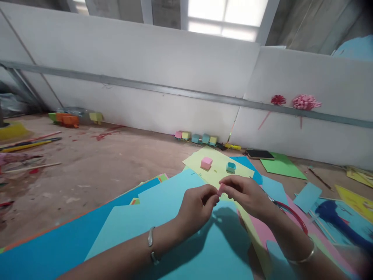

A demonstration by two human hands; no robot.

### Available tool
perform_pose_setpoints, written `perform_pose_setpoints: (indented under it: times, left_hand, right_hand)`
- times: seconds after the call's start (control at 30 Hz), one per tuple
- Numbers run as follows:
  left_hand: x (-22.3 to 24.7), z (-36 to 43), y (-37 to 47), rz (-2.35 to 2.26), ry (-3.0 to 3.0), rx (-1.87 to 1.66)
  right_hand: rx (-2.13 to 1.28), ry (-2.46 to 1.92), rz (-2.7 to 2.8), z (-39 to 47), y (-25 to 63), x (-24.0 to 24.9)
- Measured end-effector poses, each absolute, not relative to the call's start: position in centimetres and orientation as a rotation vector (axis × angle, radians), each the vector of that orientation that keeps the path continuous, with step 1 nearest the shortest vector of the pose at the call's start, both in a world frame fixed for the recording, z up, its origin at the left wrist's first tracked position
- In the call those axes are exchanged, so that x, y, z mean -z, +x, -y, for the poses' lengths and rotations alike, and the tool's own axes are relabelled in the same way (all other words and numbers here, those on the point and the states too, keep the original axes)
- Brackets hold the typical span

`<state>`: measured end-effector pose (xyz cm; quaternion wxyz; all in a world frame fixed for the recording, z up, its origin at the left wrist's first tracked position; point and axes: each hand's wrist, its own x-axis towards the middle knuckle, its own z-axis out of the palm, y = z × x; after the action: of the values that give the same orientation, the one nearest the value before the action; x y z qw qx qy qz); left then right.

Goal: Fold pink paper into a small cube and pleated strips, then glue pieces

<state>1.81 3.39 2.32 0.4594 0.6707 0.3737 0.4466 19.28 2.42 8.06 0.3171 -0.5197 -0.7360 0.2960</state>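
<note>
Both of my hands meet over a light blue sheet [171, 217] and pinch one small pink paper piece [221, 189] between them. My left hand [196, 206] grips its lower left side with thumb and forefinger. From the right, my right hand [244, 194] holds its upper part with the fingertips. Just beyond the hands, a pink paper box [206, 163] and an open teal paper box [230, 167] sit on a pale yellow sheet [195, 157]. Red-handled scissors [294, 214] lie partly behind my right forearm.
Small coloured paper boxes [196, 138] stand in a row by the white wall. A dark phone [260, 154] and a green sheet [282, 166] lie at the back right. Orange paper shapes [67, 119] sit far left. Two paper flowers [306, 102] are on the wall.
</note>
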Motion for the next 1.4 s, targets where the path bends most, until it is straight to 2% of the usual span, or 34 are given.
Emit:
perform_pose_setpoints:
  times: [0.37,0.5,0.7,0.97,1.4]
  left_hand:
    - [-2.8,-3.6,1.9,-0.936,1.552,-0.971]
    - [-3.1,-3.6,1.8,-1.014,1.591,-0.936]
    - [-2.9,-3.6,1.5,-1.054,1.952,-1.057]
    - [-2.3,-3.7,1.4,-1.010,2.189,-1.156]
    - [-1.7,-3.8,1.2,-0.956,2.390,-1.229]
  right_hand:
    - [-0.906,-1.351,1.803,-2.3,18.6,-8.3]
    - [-0.702,-1.369,1.895,-2.2,18.6,-7.7]
    - [-0.284,-1.285,2.040,-1.9,18.4,-7.1]
    - [-0.167,-1.273,2.143,-2.0,18.8,-6.8]
    - [-0.196,-1.365,2.213,-1.7,19.0,-7.2]
